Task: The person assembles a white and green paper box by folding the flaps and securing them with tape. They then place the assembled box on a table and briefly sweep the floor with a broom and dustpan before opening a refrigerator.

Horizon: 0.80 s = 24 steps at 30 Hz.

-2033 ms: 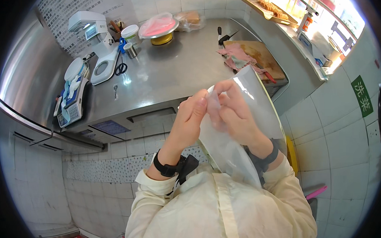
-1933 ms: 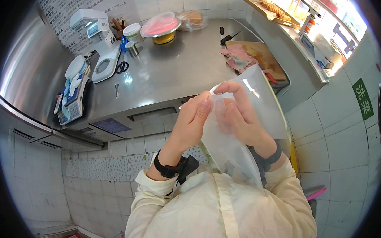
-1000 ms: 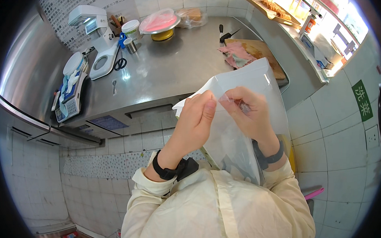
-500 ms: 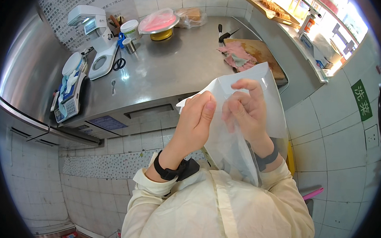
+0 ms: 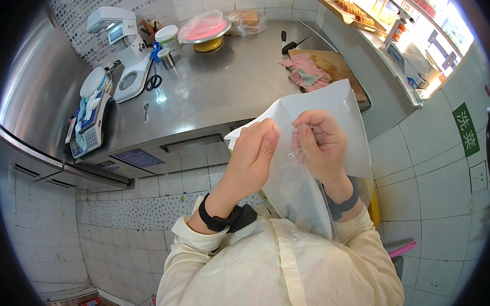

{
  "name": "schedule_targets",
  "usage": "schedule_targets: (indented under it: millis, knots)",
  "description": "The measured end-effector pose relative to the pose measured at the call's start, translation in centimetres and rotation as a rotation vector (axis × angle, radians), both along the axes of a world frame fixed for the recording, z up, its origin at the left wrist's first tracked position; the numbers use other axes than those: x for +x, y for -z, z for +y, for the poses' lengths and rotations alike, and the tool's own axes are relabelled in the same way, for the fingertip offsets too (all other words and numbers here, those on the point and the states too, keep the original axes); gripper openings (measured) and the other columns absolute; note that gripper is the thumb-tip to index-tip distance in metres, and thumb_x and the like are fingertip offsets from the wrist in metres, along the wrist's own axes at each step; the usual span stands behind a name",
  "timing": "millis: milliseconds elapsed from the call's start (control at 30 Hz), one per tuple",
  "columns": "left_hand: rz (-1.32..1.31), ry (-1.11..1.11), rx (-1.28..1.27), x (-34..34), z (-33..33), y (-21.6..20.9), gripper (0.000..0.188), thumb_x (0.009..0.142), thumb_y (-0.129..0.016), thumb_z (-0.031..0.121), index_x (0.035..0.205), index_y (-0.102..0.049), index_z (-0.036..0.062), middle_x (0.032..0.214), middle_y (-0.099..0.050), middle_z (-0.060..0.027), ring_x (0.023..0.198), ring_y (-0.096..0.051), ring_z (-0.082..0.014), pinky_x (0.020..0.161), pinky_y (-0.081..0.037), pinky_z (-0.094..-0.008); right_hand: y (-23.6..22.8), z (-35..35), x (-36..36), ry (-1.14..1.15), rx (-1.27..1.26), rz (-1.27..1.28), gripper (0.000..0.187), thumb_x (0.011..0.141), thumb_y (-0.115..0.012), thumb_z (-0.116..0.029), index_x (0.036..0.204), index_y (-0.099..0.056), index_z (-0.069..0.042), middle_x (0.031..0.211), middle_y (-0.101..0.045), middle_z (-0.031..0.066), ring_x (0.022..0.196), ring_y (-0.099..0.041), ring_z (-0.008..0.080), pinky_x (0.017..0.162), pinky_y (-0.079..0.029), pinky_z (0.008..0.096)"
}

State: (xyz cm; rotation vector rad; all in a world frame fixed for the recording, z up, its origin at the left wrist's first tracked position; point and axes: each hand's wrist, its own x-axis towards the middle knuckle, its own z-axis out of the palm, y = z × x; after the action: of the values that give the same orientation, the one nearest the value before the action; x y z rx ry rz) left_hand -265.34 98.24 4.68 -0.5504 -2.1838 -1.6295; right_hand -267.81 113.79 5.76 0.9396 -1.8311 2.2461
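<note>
A large white bag or sheet (image 5: 355, 144) spreads out in front of me, its upper edge up near the cutting board. My left hand (image 5: 253, 155) is closed along its left edge, with the fingertips hidden behind the hand. To its right, my right hand (image 5: 324, 145) is closed in a pinch on clear plastic film (image 5: 294, 143). The film looks like part of a clear bag that hangs in folds (image 5: 312, 210) toward my apron; where it joins the white piece I cannot make out. Dark bands circle both wrists.
Beyond lies a steel counter (image 5: 216, 94). It bears a digital scale (image 5: 90, 126), a white machine (image 5: 131, 65), black scissors (image 5: 154, 80), a cake turntable (image 5: 204, 30), a knife (image 5: 292, 45) and a cutting board (image 5: 341, 63) with pink cloths (image 5: 309, 72). A windowsill stands at right.
The fingers of my right hand have gone from loosely spread to pinched together on the clear film. My left hand has hardly moved, and the white piece has shifted slightly.
</note>
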Motion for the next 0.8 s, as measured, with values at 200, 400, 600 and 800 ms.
schedule_targets:
  millis: [200,400,600,800]
  knots:
    - [-0.032,0.018,0.058,0.3,0.0,0.4,0.035,0.099,-0.037,0.031,0.077,-0.044,0.0033,0.066,-0.040,-0.0068,0.064,-0.037,-0.0214,0.062,-0.031,-0.0313,0.4,0.0,-0.1,-0.174,-0.023,-0.052,0.007,0.096,-0.042,-0.003,0.103,-0.043,-0.002,0.070,-0.052,0.0030,0.053,-0.048,0.0065,0.047,-0.038,0.0204]
    - [0.022,0.066,0.065,0.5,0.2,0.4,0.035,0.098,-0.037,0.031,0.077,-0.044,0.0035,0.067,-0.041,-0.0083,0.065,-0.039,-0.0242,0.065,-0.033,-0.0323,0.6,0.2,-0.4,-0.348,-0.121,-0.191,0.014,0.100,-0.038,-0.018,0.102,-0.042,-0.006,0.068,-0.049,0.0007,0.050,-0.040,0.0055,0.047,-0.032,0.0204]
    - [0.000,0.073,0.103,0.8,0.4,0.5,0.038,0.098,-0.037,0.033,0.076,-0.044,0.0032,0.067,-0.043,-0.0088,0.064,-0.039,-0.0241,0.065,-0.032,-0.0322,0.0,0.3,0.0,-0.538,-0.180,-0.318,0.023,0.100,-0.040,-0.031,0.096,-0.043,-0.008,0.061,-0.039,-0.0055,0.048,-0.029,0.0029,0.045,-0.022,0.0195]
    - [0.009,0.074,0.105,1.2,0.4,0.4,0.039,0.099,-0.036,0.034,0.077,-0.043,0.0027,0.068,-0.042,-0.0093,0.065,-0.038,-0.0243,0.065,-0.032,-0.0325,0.2,0.1,-0.2,-0.604,-0.175,-0.340,0.027,0.096,-0.050,-0.036,0.089,-0.045,-0.010,0.062,-0.040,-0.0063,0.046,-0.029,0.0022,0.043,-0.022,0.0192]
